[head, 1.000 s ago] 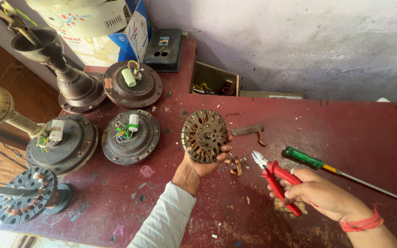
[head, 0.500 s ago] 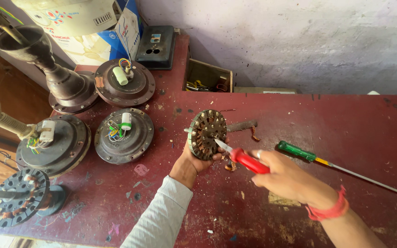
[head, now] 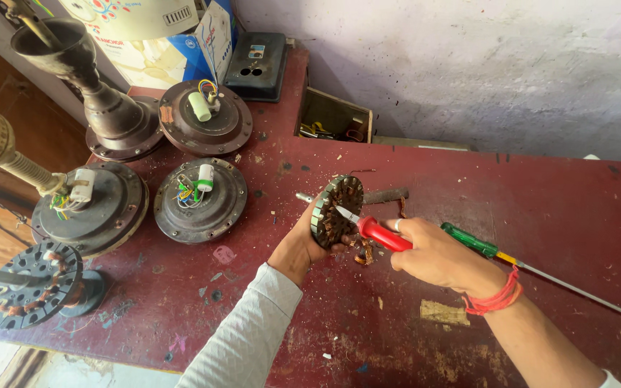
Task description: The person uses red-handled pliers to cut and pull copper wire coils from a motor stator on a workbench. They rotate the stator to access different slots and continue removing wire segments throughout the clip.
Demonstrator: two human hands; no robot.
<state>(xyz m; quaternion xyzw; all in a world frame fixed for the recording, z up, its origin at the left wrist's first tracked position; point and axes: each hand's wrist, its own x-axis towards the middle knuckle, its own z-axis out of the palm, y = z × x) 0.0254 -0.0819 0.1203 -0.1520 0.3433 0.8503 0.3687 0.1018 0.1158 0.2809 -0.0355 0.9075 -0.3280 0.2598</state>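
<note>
Round stator gripped on edge by left hand; red-handled pliers clasped in right hand, tips touching stator from 3 o'clock.

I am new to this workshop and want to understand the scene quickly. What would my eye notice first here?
At the centre of the dark red table, the left hand holds a round fan stator tilted on edge, while the right hand points red-handled pliers at it. To the left stand several opened ceiling fan motors with coloured wires. A green-handled screwdriver lies just behind the right hand.
</note>
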